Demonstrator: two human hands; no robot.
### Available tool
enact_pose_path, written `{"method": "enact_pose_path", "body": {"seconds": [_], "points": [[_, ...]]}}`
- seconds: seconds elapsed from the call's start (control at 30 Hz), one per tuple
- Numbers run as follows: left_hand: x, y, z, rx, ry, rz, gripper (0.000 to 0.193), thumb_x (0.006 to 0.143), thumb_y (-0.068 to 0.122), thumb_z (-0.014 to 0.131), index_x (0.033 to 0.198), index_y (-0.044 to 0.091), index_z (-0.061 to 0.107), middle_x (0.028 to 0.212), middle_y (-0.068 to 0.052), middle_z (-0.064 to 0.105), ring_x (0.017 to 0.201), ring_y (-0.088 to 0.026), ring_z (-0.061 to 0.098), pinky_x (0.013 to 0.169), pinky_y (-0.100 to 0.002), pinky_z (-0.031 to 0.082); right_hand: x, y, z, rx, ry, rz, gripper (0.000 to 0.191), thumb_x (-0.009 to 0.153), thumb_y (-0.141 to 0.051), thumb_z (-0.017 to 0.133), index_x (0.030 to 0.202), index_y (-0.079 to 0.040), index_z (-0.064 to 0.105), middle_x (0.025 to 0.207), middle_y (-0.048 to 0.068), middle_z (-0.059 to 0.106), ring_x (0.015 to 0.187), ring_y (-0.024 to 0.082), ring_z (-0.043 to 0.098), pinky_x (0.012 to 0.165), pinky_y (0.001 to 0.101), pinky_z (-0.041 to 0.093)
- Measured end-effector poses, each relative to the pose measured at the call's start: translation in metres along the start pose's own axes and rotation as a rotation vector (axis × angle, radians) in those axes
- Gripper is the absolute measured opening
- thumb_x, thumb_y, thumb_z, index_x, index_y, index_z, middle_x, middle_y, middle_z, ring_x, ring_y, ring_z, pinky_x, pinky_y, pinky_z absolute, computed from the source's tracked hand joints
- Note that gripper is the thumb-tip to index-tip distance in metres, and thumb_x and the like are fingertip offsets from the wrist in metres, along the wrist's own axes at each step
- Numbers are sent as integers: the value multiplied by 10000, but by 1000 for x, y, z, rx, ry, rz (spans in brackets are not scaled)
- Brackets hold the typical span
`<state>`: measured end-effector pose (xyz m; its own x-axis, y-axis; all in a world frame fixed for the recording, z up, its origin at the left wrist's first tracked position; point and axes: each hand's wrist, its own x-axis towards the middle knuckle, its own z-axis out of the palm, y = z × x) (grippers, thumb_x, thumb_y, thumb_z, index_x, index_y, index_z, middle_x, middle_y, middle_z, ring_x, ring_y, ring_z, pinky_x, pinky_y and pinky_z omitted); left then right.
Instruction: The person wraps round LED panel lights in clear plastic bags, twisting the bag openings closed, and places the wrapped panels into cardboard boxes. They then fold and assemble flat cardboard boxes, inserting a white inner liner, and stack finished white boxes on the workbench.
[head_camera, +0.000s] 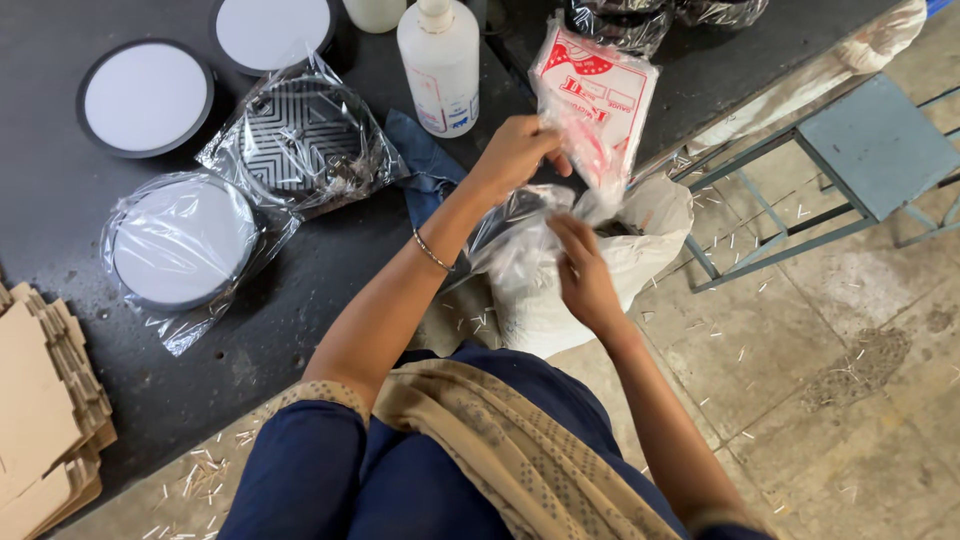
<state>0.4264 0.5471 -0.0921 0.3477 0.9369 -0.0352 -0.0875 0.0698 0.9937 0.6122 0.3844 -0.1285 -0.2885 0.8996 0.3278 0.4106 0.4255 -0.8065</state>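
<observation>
My left hand (515, 152) pinches the lower edge of a clear plastic packet (596, 95) with red and white printing, held up over the dark table's edge. Just below it, my right hand (582, 272) grips a crumpled clear plastic bag (510, 235) above the mouth of a white sack (640, 255) that stands on the floor against the table. A thin bangle sits on my left wrist.
On the dark table (50, 210) lie two bare round white panel lights (146, 97), one wrapped in plastic (183, 240), a patterned disc in a bag (303, 135), a white bottle (440, 65) and a blue cloth (425, 165). Cardboard stack (40, 400) at left; blue-grey stool (875, 145) at right.
</observation>
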Motion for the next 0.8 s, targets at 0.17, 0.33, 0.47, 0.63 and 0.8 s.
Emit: {"method": "enact_pose_path", "body": {"seconds": [0.17, 0.33, 0.47, 0.63, 0.8], "points": [[1, 45, 6, 8, -63, 24, 271, 979, 242, 624, 860, 1, 654, 755, -95, 750, 462, -12, 400, 416, -222, 282, 108, 55, 26, -681, 123, -314, 215, 1028, -96, 608, 1215, -39, 518, 1541, 254, 453, 1412, 425, 452, 1198, 500, 357], [-15, 45, -7, -23, 26, -50, 255, 946, 244, 600, 889, 9, 680, 718, -79, 742, 411, -13, 336, 371, -225, 221, 167, 91, 29, -759, 72, -227, 251, 1035, -94, 596, 1264, -34, 512, 1529, 245, 473, 1406, 411, 466, 1191, 487, 367], [-31, 29, -29, 38, 132, -87, 271, 949, 246, 600, 957, 13, 738, 705, -83, 736, 407, -15, 353, 372, -225, 231, 171, 93, 36, -732, 37, -219, 281, 1041, -93, 587, 1303, -29, 507, 1519, 238, 490, 1401, 399, 478, 1186, 477, 375], [-48, 0, -34, 46, 224, -176, 286, 948, 279, 605, 978, 35, 751, 675, -83, 727, 363, -30, 294, 344, -247, 195, 170, 86, 43, -704, 13, -238, 321, 1047, -91, 575, 1352, -23, 501, 1507, 229, 511, 1395, 384, 492, 1179, 465, 386], [-48, -8, -34, 47, 250, -118, 296, 978, 292, 605, 998, 29, 740, 693, -66, 724, 383, -29, 341, 359, -250, 232, 173, 85, 41, -696, -16, -243, 361, 1054, -90, 562, 1401, -17, 494, 1495, 220, 531, 1389, 370, 506, 1172, 452, 396]]}}
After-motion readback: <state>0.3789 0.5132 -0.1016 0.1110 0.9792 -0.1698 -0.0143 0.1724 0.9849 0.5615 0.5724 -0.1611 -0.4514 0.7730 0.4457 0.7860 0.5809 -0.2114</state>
